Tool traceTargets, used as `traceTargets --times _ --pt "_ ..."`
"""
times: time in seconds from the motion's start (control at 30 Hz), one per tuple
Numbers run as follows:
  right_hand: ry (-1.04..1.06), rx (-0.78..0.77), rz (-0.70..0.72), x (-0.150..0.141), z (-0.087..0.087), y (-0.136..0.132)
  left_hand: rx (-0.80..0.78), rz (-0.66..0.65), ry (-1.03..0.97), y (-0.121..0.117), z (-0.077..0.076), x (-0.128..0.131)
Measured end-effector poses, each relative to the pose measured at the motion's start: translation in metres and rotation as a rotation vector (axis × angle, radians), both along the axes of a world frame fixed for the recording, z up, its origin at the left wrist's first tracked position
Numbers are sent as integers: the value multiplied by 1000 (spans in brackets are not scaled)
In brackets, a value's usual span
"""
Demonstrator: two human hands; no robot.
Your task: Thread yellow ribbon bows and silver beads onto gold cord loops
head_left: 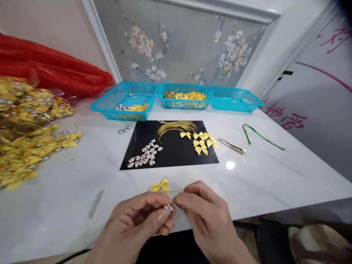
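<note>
Silver beads [168, 208] are pinched between the thumb and fingers of my left hand [140, 216], above the table's near edge. My right hand [205, 212] is closed in a pinch right beside them, on a thin gold cord [176, 190]. Just beyond my fingertips lies a yellow ribbon bow [161, 186], and the cord runs from it toward my right hand. Farther off, a black mat [170, 161] carries loose silver heart beads [147, 154], a bundle of gold cords [177, 127] and several yellow bows [202, 143]. My fingers partly hide the held beads.
Blue baskets [125, 115] with beads, bows and cords line the wall. Thread snips [232, 146] and a green ribbon [261, 136] lie to the right. On the left are piled yellow bow strings [35, 150] and a red bag [49, 66]. A translucent strip [96, 204] lies near my left hand.
</note>
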State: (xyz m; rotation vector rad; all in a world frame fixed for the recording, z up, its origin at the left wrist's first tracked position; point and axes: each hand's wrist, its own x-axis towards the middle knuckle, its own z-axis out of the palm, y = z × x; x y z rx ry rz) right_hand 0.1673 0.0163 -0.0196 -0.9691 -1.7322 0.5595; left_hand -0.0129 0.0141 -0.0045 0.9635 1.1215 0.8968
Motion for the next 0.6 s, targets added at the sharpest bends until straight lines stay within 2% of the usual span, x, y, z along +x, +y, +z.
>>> traceTargets --times 0.13,0.23,0.4,0.53,0.6 --pt "32 0 2 -1 0 0 38 -7 38 0 0 0" --pt "79 -16 12 -3 0 0 123 18 132 2 0 4" --pt "72 -79 0 -6 2 -1 356 128 341 7 1 14" --pt "-59 29 -49 -10 -1 1 619 179 588 9 0 17" --pt "-127 90 -85 -12 -3 4 703 182 679 10 -1 18"
